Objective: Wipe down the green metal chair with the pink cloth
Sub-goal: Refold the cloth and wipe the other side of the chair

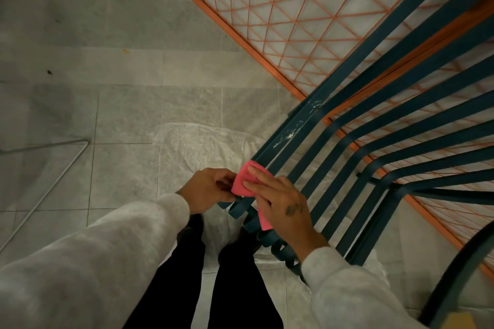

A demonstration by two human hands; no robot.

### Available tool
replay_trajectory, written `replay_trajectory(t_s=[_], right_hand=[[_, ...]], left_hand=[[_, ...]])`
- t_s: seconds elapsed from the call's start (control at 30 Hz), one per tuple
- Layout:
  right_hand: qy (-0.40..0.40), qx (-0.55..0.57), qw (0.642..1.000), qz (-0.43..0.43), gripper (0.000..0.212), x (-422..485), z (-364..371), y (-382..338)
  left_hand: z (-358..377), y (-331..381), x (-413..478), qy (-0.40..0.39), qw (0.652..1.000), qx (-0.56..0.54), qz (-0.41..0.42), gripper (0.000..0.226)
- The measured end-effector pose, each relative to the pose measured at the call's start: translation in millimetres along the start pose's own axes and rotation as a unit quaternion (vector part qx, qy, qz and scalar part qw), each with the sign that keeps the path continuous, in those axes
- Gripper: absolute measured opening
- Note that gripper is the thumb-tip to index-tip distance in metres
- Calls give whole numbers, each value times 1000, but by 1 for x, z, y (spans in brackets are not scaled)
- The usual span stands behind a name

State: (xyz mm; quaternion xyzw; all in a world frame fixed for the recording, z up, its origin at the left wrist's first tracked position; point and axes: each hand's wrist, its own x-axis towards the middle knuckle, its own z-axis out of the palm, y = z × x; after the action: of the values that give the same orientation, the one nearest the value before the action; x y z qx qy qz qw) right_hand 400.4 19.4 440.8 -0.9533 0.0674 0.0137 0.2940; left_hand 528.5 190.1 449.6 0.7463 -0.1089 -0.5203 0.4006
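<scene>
Left hand [211, 189] pinches pink cloth [242, 181], right hand [283, 205] flattens it on green chair [294, 128] above tiled floor [128, 104].

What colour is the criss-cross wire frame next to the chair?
Orange; the wire frame shows best in the head view.

The room is dim and a bit grey. The floor [66, 67] is palest in a band across the middle and gets darker toward the top left corner. Straight lines bend near the edges. The bars of the green chair [379, 125] look smeared and soft on the right. The grey sleeve [80, 275] at the bottom is fuzzy. Small white specks shine on one chair bar.
</scene>
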Motion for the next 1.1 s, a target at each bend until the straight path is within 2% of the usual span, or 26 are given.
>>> replay_trajectory(t_s=[0.17, 0.3, 0.37, 0.43, 0.53, 0.63, 0.7, 0.8, 0.87, 0.97, 1.1], right_hand=[[25, -17, 999, 34, 34, 12, -2, -6], [1, -74, 996, -58, 38, -7, 3, -24], [-4, -68, 995, -70, 38, -6, -5, -20], [-11, -35, 999, -32, 36, 4, -14, -8], [6, 54, 995, 83, 38, 21, -31, 11], [22, 242, 955, 170, 35, 42, -62, 15], [60, 288, 934, 203, 36, 55, -84, 19], [92, 262, 929, 246, 40, 73, -96, 32], [55, 218, 944, 243, 41, 80, -86, 38], [31, 128, 971, 201, 44, 68, -50, 33], [-13, 102, 987, 121, 45, 35, -28, 18]], left_hand=[[0, 0, 0, 4, 1000, 7, -14, 41], [3, -1, -4, 9, 1000, 19, 7, 36], [4, -1, -4, 11, 1000, 17, 6, 37], [3, 0, -2, 12, 1000, 20, -8, 40], [3, 13, 3, 9, 999, 28, -13, 41], [2, 33, 12, 26, 1000, -5, 4, 43], [2, 48, 21, 37, 999, -3, 20, 45], [5, 61, 32, 40, 998, 34, 24, 43], [8, 61, 35, 42, 998, 43, 17, 42], [10, 59, 36, 46, 998, 36, 18, 40], [10, 54, 38, 58, 997, 48, 28, 34]])
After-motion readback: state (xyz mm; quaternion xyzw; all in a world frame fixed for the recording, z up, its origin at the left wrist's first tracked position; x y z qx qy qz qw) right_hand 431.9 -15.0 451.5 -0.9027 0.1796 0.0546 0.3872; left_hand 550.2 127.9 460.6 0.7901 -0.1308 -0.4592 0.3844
